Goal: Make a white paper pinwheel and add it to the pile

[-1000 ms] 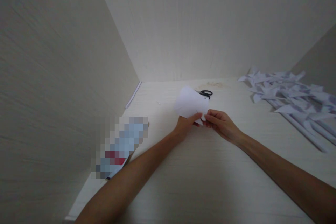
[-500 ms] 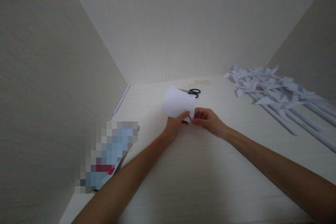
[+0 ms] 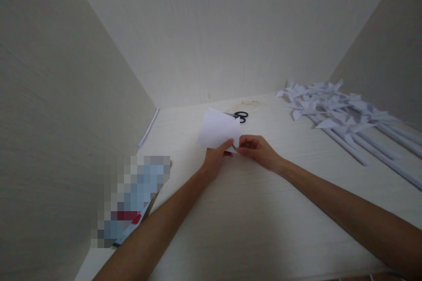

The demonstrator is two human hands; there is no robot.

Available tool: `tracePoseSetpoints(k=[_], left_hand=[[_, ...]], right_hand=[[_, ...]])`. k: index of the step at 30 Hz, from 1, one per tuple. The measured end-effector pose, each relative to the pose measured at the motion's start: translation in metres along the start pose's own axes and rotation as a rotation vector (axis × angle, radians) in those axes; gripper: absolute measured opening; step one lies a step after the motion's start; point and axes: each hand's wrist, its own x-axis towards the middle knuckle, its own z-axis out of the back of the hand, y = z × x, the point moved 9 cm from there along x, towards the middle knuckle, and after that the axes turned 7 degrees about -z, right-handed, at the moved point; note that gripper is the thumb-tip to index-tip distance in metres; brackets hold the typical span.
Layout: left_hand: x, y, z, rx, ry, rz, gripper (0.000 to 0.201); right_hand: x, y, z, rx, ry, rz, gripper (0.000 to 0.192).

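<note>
My left hand [image 3: 215,158] and my right hand [image 3: 255,149] meet over the middle of a pale wooden table [image 3: 250,210]. Both pinch the near edge of a white sheet of paper [image 3: 218,128], which stands tilted up and away from me. My fingertips almost touch at the paper's lower right corner. Black-handled scissors [image 3: 240,115] lie on the table just behind the paper, partly hidden by it.
A heap of white paper pinwheels on long rolled paper sticks [image 3: 339,114] covers the far right of the table. A blurred-out flat item [image 3: 132,197] lies at the near left edge. Pale walls close in the left, back and right sides.
The view has swung to the right, so everything sits further left in the picture. Both hands keep their pinch on the paper; their grip looks the same.
</note>
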Motion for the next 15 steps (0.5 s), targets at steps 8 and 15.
tracePoseSetpoints(k=[8, 15], left_hand=[[-0.001, -0.004, -0.004, 0.128, 0.029, -0.034, 0.021], [0.009, -0.016, 0.031, 0.031, -0.257, -0.178, 0.026]], right_hand=[[0.001, -0.002, 0.007, -0.114, -0.101, 0.010, 0.023], [0.002, 0.000, 0.013, -0.079, -0.145, 0.069, 0.022]])
